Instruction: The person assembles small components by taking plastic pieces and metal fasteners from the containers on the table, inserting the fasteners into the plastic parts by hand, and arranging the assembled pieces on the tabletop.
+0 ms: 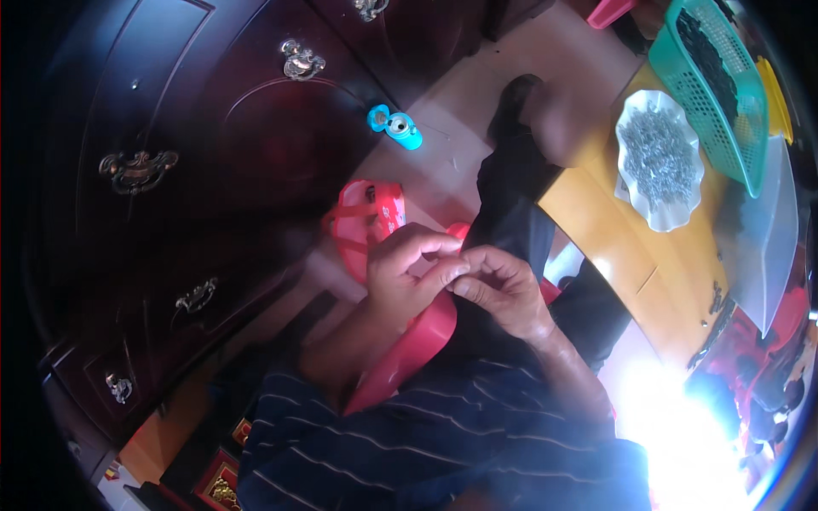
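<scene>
My left hand (pixel 409 266) and my right hand (pixel 504 291) meet in front of my body, thumbs and fingers pinched together fingertip to fingertip. Whatever lies between them is too small or too hidden to name. Under the hands is a smooth red plastic piece (pixel 419 345), partly covered by my left forearm. On the yellow-brown table (pixel 596 230) to the right stands a white wavy-rimmed dish (pixel 659 159) heaped with small shiny metal pieces. Beyond it, a teal perforated basket (pixel 720 106) holds dark pieces.
A red basket or bag (pixel 366 217) stands on the floor ahead, near a blue flip-top container (pixel 402 129). Dark wooden cabinets (pixel 196 111) line the left. A translucent plastic sheet or tray (pixel 764 238) overhangs the table's right side, by small dark bits (pixel 716 296). Bright glare fills the lower right.
</scene>
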The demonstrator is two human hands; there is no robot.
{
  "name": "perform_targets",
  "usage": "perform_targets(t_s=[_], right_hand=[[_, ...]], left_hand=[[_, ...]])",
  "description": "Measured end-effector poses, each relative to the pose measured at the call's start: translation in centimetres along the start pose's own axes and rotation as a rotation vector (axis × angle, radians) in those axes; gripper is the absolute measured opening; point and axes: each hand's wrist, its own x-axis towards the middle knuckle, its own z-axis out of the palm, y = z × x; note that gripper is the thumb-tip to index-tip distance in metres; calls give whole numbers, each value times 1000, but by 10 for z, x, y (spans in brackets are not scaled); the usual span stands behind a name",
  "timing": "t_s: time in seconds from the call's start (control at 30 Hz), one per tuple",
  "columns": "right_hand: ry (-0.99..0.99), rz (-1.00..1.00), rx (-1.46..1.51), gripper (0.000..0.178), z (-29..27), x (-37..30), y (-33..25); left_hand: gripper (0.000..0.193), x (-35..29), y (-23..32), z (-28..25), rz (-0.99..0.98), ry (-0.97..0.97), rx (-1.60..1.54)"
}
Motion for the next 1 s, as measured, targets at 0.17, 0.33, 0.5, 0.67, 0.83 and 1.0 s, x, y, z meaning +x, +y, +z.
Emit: perform_targets(t_s=[0.17,0.33,0.5,0.67,0.83,1.0], right_hand=[[52,12,-63,20,0,12,-3],[23,31,-65,15,-2,15,-8],[-60,32,28,13,-11,11,-8],[-95,76,116,16,-18,7,-9],[-187,-109,-114,17,-22,16,-17],[-288,-99,-192,18,-33,23,-14]], left_hand=[[29,7,-9,-4,119,-8,2],[29,4,-5,-6,262,-7,68],[41,1,-4,-2,423,-56,53],[29,-1,-7,0,582,-96,185],[25,-2,-6,-1,392,-57,-81],[13,-6,-61,0,-305,135,-352]])
